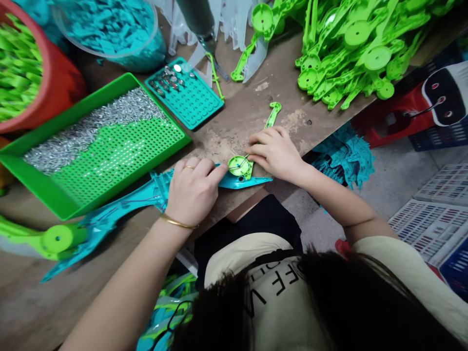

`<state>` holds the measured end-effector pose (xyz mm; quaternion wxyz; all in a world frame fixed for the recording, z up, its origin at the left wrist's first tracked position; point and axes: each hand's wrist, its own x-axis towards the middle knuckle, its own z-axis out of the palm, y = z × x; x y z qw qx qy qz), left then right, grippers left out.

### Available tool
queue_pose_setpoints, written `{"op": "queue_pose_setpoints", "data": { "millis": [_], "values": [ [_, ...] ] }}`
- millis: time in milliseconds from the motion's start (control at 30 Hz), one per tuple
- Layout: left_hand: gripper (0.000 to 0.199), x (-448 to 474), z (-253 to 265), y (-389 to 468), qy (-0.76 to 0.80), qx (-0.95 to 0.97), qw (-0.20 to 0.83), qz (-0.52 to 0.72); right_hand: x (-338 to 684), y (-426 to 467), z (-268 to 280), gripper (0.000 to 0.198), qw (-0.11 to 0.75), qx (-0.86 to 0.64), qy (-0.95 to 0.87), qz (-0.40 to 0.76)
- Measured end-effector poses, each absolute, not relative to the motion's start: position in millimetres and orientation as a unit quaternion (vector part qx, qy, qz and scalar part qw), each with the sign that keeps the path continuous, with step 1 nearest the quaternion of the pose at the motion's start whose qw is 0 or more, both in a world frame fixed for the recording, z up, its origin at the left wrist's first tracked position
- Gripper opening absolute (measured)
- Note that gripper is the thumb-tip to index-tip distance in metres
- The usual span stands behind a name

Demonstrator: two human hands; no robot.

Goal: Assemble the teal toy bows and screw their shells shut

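A long blue plastic piece (124, 204), shaped like a toy bow's frame, lies along the table edge. At its left end is a green limb with a round hub (60, 241). My left hand (193, 187) is closed over the frame near its right end, thumb and fingers by a second green limb's round cup (237, 163). My right hand (278, 153) is closed around that green limb, whose tip (273, 112) sticks out beyond the fingers. A thin dark cord crosses the cup between both hands. The undersides of my fingers are hidden.
Left stands a green perforated tray (120, 180) of small metal pins, beside a teal grid tray (197, 100) with metal bits. Behind are a red tub (54, 83) and a clear tub (153, 53) of parts. Green limbs (358, 34) are piled right; a dark tool (197, 19) hangs above.
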<state>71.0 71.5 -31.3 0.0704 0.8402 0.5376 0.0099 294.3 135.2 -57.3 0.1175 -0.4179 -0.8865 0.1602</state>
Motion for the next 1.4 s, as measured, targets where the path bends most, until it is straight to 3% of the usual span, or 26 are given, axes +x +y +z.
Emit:
{"op": "queue_pose_setpoints", "data": {
  "millis": [300,533,800,1033,1267,1400],
  "values": [
    [0.041,70,-43,71,0.542,0.839,0.047,0.017,282,98,-36,0.031,0.130,-0.426,-0.888,0.114],
    [0.037,66,-40,77,0.535,0.843,0.052,0.022,274,87,-50,0.041,0.129,-0.409,-0.897,0.106],
    [0.031,70,-40,81,0.532,0.844,0.059,0.000,262,84,-52,0.039,0.152,-0.379,-0.908,0.098],
    [0.029,55,-19,86,0.555,0.821,0.134,-0.006,250,91,-51,0.039,0.106,-0.376,-0.914,0.113],
    [0.035,42,-15,85,0.512,0.845,0.137,-0.066,233,89,-43,0.030,0.105,-0.373,-0.911,0.145],
    [0.041,33,-18,94,0.460,0.864,0.191,-0.071,227,90,-52,0.025,0.108,-0.363,-0.906,0.189]
  ]
}}
